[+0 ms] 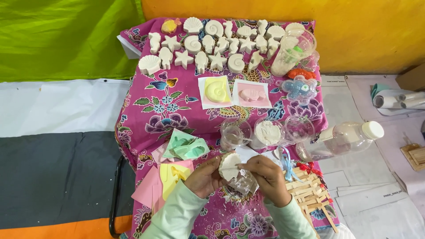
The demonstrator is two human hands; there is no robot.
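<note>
My left hand (204,177) and my right hand (267,176) meet over the near edge of a small table draped in a pink flowered cloth (164,106). Between them they hold a white plaster scallop shell (229,166) sitting in a clear plastic mould (242,182). The left fingers grip the shell's left side; the right fingers pinch its right edge and the plastic. Both sleeves are pale green.
Several white plaster shells and starfish (217,44) line the far edge. Yellow (216,91) and pink (251,94) moulds lie mid-table, green (188,148) and yellow (173,175) moulds at left. Three clear cups (267,131), a lying plastic bottle (341,138), wooden sticks (310,192) at right.
</note>
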